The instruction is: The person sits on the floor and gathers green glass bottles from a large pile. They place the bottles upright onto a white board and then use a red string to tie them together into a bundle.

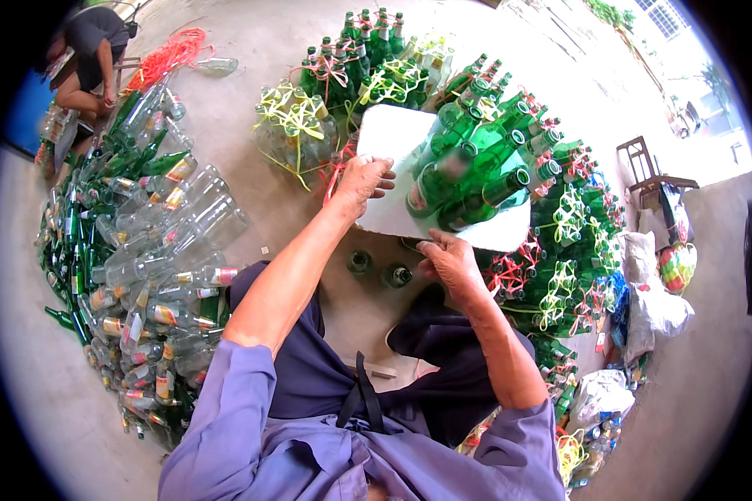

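A person in a blue-purple shirt works at a white board [384,121] amid crowds of glass bottles. The right hand [449,260] pinches the board's near edge, thumb on top and nearly closed. The left hand [363,181] lies at the board's left edge, fingers half curled — whether it has a firm hold cannot be told.

The board sits in front of the person, above the lap, with several green bottles [464,200] clustered over its right part, necks pointing up and to the right. Two more bottles [397,275] stand on the floor [330,242] just below the near edge.

Beyond the board are green bottles bundled with red and yellow ties [393,83] — more such bundles [564,217] line the right side. At left, a heap of clear and green bottles [154,259] lies on its sides. Bright red strips [171,58] rest by its far end, near a bending co-worker [96,54]. A wooden chair [647,171] and pale sacks [660,309] are at far right.
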### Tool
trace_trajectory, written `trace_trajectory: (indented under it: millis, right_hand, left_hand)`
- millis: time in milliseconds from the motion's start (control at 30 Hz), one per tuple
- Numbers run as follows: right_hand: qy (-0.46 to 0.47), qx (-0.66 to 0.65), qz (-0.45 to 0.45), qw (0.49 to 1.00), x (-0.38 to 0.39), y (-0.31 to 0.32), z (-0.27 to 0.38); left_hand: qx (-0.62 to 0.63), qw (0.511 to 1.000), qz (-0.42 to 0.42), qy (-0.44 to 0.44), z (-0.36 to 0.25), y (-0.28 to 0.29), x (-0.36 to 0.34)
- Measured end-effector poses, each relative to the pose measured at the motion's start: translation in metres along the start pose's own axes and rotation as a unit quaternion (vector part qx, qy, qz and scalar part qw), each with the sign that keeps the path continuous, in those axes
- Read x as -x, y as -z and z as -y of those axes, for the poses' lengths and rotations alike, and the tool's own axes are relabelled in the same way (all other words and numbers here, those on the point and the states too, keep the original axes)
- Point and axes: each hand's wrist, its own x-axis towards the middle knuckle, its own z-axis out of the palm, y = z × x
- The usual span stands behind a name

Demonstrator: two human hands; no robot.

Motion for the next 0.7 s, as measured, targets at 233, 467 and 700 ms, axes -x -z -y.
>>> trace_trajectory:
  millis: [233, 467, 700]
  right_hand:
    - [-0.012, -0.045, 0.027, 0.999, -0.014, 0.019, -0.023]
    - [-0.047, -0.143, -0.052, 0.987, -0.032, 0.042, -0.038]
    - [-0.051, -0.121, -0.06, 0.99, -0.043, 0.052, -0.047]
  left_hand:
    - [-0.002, 0.998, -0.062, 0.013, 0.02, -0.02, -0.003]
    - [-0.042, 0.998, -0.054, -0.015, 0.017, -0.018, -0.001]
    - [-0.033, 0.999, -0.011, -0.032, 0.01, -0.022, -0.019]
